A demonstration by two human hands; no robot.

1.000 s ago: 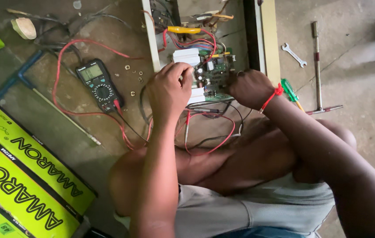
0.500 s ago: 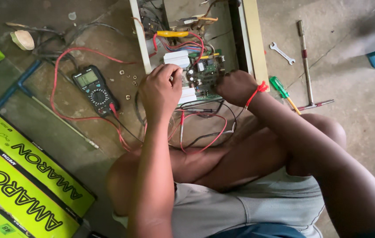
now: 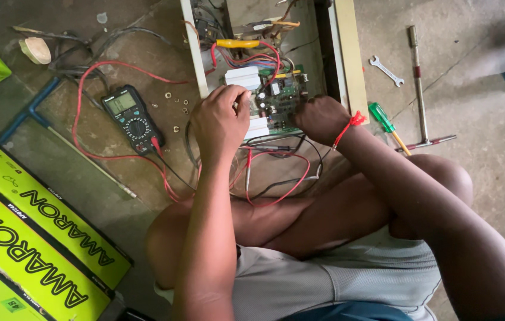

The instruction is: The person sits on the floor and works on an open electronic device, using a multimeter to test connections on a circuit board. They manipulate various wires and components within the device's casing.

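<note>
A green circuit board (image 3: pixel 278 94) with red and black wires sits at the near end of an open cream metal case (image 3: pixel 347 53) on the floor. My left hand (image 3: pixel 220 120) grips the board's left edge beside a white block (image 3: pixel 242 77), fingers curled. My right hand (image 3: pixel 322 119), with a red thread at the wrist, is closed on the board's right edge. Red and black test leads (image 3: pixel 276 178) loop over my crossed legs just below the board.
A black multimeter (image 3: pixel 131 116) with a red lead lies left of my left hand, small nuts scattered near it. A green-handled screwdriver (image 3: pixel 385 120), a T-handle tool (image 3: pixel 419 89) and a small wrench (image 3: pixel 385 70) lie at the right. Yellow-green boxes (image 3: pixel 32 238) fill the lower left.
Both hands have stayed on the board's edges. The view has shifted a little, so everything sits slightly further left and lower in the picture.
</note>
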